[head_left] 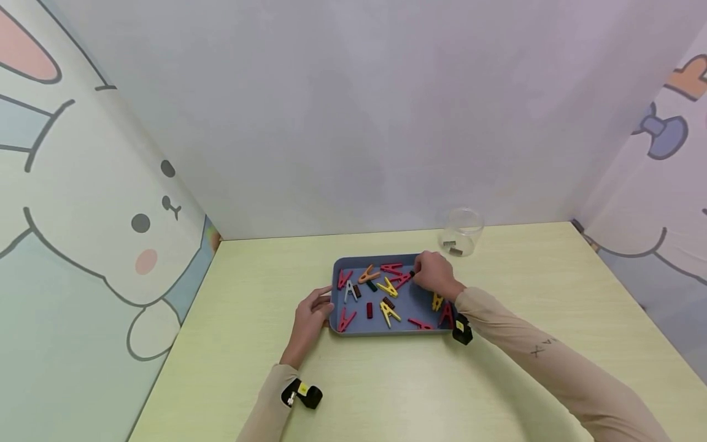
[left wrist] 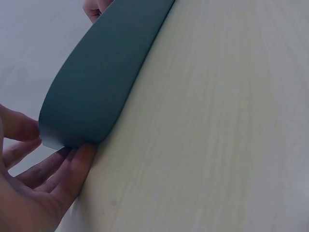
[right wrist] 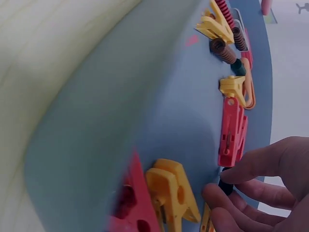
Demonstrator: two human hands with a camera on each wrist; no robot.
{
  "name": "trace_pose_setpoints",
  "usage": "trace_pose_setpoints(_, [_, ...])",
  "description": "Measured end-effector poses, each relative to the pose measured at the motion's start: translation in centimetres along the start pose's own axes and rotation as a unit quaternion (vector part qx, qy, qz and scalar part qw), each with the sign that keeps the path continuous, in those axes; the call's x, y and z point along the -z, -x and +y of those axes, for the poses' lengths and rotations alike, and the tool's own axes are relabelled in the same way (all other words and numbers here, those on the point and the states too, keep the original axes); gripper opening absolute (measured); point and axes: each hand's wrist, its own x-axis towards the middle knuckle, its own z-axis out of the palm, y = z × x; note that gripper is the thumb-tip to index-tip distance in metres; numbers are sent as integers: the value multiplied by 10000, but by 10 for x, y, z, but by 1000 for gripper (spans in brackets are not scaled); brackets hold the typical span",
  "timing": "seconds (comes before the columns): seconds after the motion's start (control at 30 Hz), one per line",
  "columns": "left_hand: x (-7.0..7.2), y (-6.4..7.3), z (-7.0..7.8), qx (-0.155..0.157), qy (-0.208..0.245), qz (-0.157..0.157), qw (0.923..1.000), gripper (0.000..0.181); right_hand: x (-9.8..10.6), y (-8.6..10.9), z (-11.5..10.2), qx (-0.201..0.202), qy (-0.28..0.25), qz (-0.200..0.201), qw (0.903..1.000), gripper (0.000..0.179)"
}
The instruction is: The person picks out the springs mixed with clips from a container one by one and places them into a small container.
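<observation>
A blue tray [head_left: 386,332] lies on the pale yellow table and holds several red, yellow, orange and white clothespins and small dark springs. My left hand [head_left: 312,313] rests with straight fingers [left wrist: 72,169] against the tray's left outer wall [left wrist: 96,82]. My right hand [head_left: 417,274] reaches into the tray's far right part. In the right wrist view this hand [right wrist: 219,182] pinches a small dark piece [right wrist: 227,187] between thumb and forefinger. The piece lies at the end of a red clothespin [right wrist: 231,133], beside a yellow clothespin [right wrist: 174,193].
A clear plastic cup [head_left: 463,232] with a few small dark pieces inside stands behind the tray to the right. Patterned walls close the table on the left, back and right. Bare tabletop [head_left: 386,393] stretches in front of the tray.
</observation>
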Motion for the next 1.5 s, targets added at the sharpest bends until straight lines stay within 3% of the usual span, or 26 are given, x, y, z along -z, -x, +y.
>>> trace_pose_setpoints(0.23, [1, 0, 0, -44, 24, -10, 10000, 41, 10, 1, -3, -62, -142, 184, 9997, 22])
trace_pose_setpoints(0.47, [1, 0, 0, -39, 26, -26, 10000, 41, 14, 2, 3, 348, -758, 351, 9959, 16])
trace_pose_setpoints(0.63, [1, 1, 0, -50, -11, -12, 10000, 41, 20, 5, 3, 365, -1136, 456, 9918, 12])
trace_pose_setpoints(1.0, [0, 0, 0, -5, 5, 23, 10000, 41, 27, 10, 6, 439, -1120, 660, 9905, 10])
trace_pose_setpoints(1.5, [-1, 2, 2, 5, -29, 10, 10000, 41, 40, 17, 8, 285, -1400, 533, 9883, 5])
